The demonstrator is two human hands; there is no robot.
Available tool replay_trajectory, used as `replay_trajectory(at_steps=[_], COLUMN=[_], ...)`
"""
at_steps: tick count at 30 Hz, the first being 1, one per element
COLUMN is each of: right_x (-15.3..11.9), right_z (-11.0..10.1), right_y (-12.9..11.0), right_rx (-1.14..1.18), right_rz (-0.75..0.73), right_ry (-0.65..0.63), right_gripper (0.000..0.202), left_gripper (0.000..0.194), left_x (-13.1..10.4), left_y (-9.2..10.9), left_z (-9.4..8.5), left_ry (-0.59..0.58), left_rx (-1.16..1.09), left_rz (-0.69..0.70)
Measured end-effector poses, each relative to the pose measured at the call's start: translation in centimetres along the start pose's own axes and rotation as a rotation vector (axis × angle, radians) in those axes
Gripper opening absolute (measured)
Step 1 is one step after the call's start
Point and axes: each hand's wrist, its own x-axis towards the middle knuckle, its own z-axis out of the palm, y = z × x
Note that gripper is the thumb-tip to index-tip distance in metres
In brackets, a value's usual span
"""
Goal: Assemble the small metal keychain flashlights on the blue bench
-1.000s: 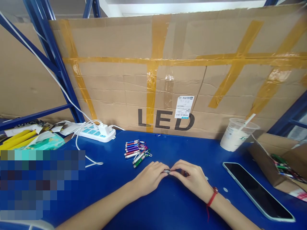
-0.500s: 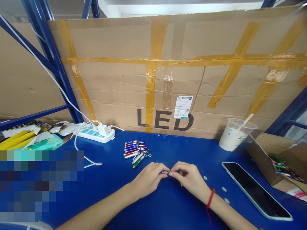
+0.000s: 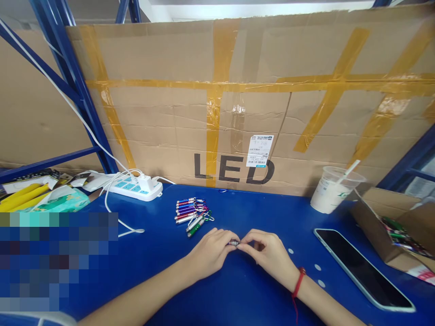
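My left hand point(image 3: 212, 254) is closed round a small metallic cylinder point(image 3: 233, 243), mostly hidden by the fingers. Its silver end shows between the two hands. My right hand point(image 3: 267, 253), with a red string at the wrist, pinches at that same end with thumb and forefinger; the fingertips hide the tip. Beyond my left hand, several small coloured metal tubes with clips point(image 3: 190, 212) lie side by side on the blue table point(image 3: 238, 294), in blue, purple, red, silver and green.
A phone point(image 3: 363, 269) lies at the right, near an open cardboard box point(image 3: 370, 226) of similar tubes and a plastic cup with a straw point(image 3: 329, 192). A white power strip point(image 3: 136, 188) sits back left. Large cardboard point(image 3: 163, 122) stands behind.
The fingers of my right hand have shifted very slightly left at the cylinder's end. Both hands otherwise keep their place.
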Motion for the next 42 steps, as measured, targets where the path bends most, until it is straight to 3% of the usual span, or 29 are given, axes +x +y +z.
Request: replay_trajectory(at_steps=[5, 16, 22, 29, 42], right_x=[0.0, 0.4, 0.3, 0.1, 0.4], right_z=[-0.1, 0.1, 0.2, 0.5, 0.0], right_y=[0.1, 0.8, 1.0, 1.1, 0.7], right_rx=[-0.150, -0.171, -0.159, -0.120, -0.103], right_rz=[-0.046, -0.076, -0.205, -0.228, -0.230], right_ry=[0.033, 0.116, 0.053, 0.039, 0.051], right_gripper=[0.024, 0.020, 0.021, 0.021, 0.022], left_gripper=[0.012, 0.013, 0.018, 0.017, 0.018], left_x=[0.3, 0.6, 0.6, 0.5, 0.3], left_y=[0.1, -0.7, -0.9, -0.4, -0.3], left_z=[0.1, -0.8, -0.8, -0.3, -0.5], left_ry=[0.005, 0.088, 0.113, 0.155, 0.112], left_rx=[0.050, 0.184, 0.256, 0.219, 0.108], left_rz=[-0.026, -0.075, -0.111, -0.057, -0.052])
